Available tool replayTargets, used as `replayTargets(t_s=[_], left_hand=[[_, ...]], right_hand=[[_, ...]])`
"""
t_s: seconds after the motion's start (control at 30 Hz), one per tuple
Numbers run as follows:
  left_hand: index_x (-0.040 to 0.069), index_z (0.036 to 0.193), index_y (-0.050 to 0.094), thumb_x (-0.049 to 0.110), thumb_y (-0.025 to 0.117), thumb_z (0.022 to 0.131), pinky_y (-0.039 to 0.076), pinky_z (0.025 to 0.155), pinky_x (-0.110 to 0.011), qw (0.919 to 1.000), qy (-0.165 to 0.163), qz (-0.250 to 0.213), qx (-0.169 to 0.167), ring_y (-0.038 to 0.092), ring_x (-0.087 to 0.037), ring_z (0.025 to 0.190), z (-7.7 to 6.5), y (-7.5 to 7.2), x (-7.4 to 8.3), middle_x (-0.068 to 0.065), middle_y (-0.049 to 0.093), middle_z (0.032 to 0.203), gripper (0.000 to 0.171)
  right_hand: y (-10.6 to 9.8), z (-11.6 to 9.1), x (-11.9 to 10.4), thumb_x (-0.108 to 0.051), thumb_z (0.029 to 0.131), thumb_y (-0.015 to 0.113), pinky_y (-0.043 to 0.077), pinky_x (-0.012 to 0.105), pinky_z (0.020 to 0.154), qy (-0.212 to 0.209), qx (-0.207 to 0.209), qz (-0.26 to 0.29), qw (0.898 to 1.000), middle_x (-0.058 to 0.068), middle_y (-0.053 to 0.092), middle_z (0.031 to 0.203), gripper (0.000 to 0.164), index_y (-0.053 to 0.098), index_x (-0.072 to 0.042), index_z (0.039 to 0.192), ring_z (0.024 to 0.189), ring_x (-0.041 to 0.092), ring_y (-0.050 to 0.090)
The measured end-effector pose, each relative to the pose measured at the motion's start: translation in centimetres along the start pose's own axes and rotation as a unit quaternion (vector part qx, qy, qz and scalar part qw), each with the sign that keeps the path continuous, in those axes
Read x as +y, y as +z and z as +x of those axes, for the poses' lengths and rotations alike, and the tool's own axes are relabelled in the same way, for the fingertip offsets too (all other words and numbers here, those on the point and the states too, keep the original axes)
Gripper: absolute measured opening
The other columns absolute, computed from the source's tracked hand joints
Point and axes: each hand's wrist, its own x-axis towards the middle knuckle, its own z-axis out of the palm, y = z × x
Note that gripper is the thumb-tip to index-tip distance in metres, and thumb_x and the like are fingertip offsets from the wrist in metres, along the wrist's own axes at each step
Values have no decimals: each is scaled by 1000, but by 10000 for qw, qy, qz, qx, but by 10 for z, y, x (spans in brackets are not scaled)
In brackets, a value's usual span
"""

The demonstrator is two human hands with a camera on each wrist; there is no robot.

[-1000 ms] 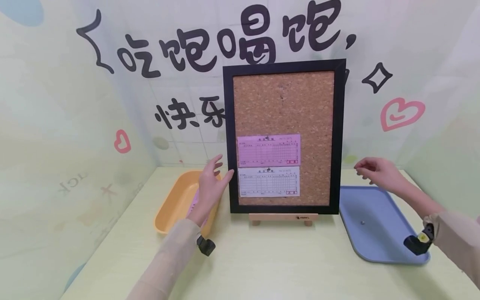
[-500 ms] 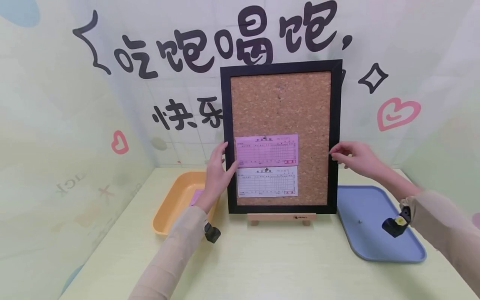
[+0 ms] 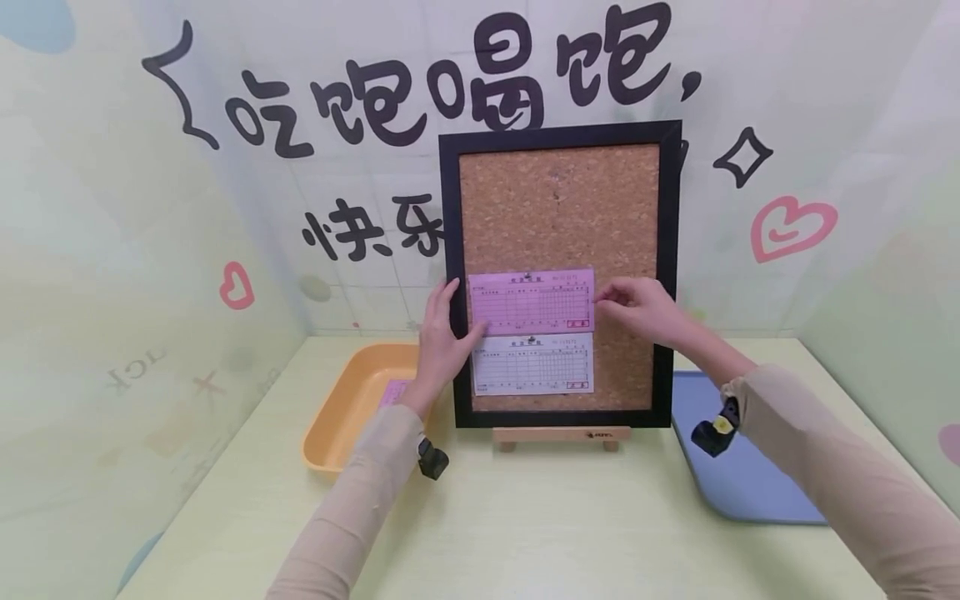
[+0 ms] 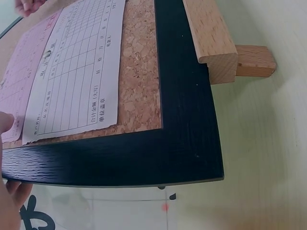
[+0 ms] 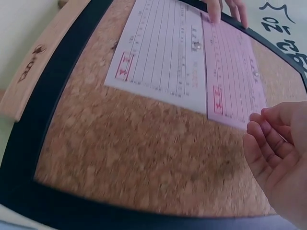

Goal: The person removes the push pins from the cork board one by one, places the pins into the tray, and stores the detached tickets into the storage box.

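Observation:
A black-framed corkboard (image 3: 555,208) leans upright on a small wooden stand (image 3: 562,435). A pink form slip (image 3: 531,302) is fixed on it by a pin at its top, directly above a white slip (image 3: 532,367) pinned the same way. My left hand (image 3: 442,342) grips the board's left edge, thumb on the pink slip's lower left corner, other fingers around the frame. At the pink slip's right edge is my right hand (image 3: 645,312), its thumb and fingertips drawn together. In the right wrist view the right fingertips (image 5: 254,122) meet near the slip's edge; anything between them is hidden.
An orange bin (image 3: 330,425) holding pink paper stands to the left, partly behind my left arm. A blue tray (image 3: 720,475) lies to the right under my right forearm. The printed wall rises close behind the board.
My right hand has moved left from above the blue tray to the pink slip's right edge. The left hand has shifted right, its thumb now on the slip's lower left corner.

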Motion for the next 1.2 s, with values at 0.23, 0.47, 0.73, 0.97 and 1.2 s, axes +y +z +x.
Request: replayTargets(t_s=[0.23, 0.47, 0.73, 0.97, 1.2], left_hand=[[5, 137, 33, 16, 71, 77, 26, 107, -38, 10000, 33, -16, 75, 30, -28, 130, 1, 2, -2, -17, 30, 142, 72], [4, 138, 32, 15, 71, 77, 25, 107, -37, 10000, 2, 45, 57, 30, -26, 131, 1, 3, -3, -16, 30, 143, 73], [5, 138, 31, 15, 72, 77, 25, 107, -36, 10000, -30, 17, 56, 30, -25, 131, 1, 3, -3, -14, 31, 142, 74], [6, 139, 31, 16, 71, 78, 25, 107, -35, 9999, -31, -61, 75, 31, -24, 131, 0, 3, -2, -14, 31, 142, 74], [6, 139, 30, 16, 71, 78, 25, 108, -35, 10000, -69, -49, 25, 30, -23, 131, 0, 2, -1, -14, 31, 143, 74]], right_hand=[[12, 19, -15, -10, 90, 53, 45, 20, 65, -42, -6, 373, 9993, 16, 62, 94, 19, 62, 2, 101, 79, 23, 53], [21, 38, -24, -10, 89, 55, 44, 27, 65, -85, 135, 246, 9996, 13, 62, 89, 17, 63, 0, 100, 76, 20, 52], [30, 51, -31, -7, 87, 56, 44, 27, 62, -214, 589, -236, 9978, 12, 63, 82, 14, 64, 1, 94, 70, 19, 55], [34, 56, -37, -9, 85, 58, 46, 29, 62, -110, 917, -472, 9946, 11, 64, 80, 12, 64, -1, 90, 69, 19, 58], [39, 60, -37, -10, 85, 58, 46, 29, 60, -81, 1045, -626, 9925, 11, 65, 80, 11, 64, -1, 89, 67, 19, 58]])
